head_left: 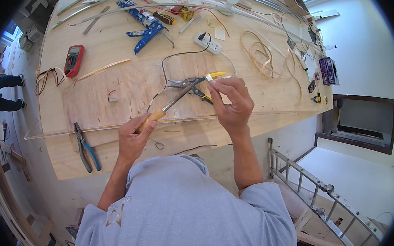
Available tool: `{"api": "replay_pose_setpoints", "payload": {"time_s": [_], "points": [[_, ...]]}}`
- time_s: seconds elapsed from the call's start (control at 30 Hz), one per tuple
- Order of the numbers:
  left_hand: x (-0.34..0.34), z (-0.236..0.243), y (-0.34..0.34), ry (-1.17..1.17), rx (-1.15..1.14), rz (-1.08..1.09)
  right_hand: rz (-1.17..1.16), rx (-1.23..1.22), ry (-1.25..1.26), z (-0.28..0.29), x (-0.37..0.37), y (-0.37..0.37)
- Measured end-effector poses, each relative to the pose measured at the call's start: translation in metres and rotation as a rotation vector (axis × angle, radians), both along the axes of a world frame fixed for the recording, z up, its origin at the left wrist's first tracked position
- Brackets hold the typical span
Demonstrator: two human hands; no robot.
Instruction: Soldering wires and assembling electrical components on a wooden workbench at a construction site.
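Observation:
My left hand (134, 134) is closed round the wooden handle of a soldering iron (167, 107), whose metal shaft slants up and to the right. In my right hand (233, 100) a small white piece (209, 77) is pinched between thumb and fingers; its exact kind is too small to make out. The iron's tip comes close to this piece, and I cannot tell if they touch. Beneath them on the table lie yellow-and-black handled pliers (195, 87). A small component with a red wire (112, 99) rests to the left.
A wooden table (94, 86) carries a red multimeter (74, 61), a blue caulking gun (144, 25), a white power strip (207, 43) and blue-grey pliers (85, 147). A coiled strip (261, 56) lies at the right. A clear sheet's edge (54, 136) crosses the front. A ladder (315, 188) stands right.

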State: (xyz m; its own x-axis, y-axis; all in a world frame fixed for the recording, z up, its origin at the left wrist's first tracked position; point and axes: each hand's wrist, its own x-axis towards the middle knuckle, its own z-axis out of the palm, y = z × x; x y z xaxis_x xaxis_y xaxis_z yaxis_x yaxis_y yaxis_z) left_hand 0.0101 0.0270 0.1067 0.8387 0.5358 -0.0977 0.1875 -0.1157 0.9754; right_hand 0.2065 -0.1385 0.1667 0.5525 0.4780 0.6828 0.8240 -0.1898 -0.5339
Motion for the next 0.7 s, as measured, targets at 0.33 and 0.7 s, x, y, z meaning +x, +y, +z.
{"api": "replay_pose_setpoints", "payload": {"time_s": [0.33, 0.7], "points": [[-0.002, -0.010, 0.001, -0.096, 0.214, 0.014, -0.017, -0.063, -0.030, 0.005, 0.003, -0.002], [0.002, -0.020, -0.002, -0.275, 0.472, 0.081, -0.062, -0.041, -0.004, 0.007, 0.004, -0.003]]}}
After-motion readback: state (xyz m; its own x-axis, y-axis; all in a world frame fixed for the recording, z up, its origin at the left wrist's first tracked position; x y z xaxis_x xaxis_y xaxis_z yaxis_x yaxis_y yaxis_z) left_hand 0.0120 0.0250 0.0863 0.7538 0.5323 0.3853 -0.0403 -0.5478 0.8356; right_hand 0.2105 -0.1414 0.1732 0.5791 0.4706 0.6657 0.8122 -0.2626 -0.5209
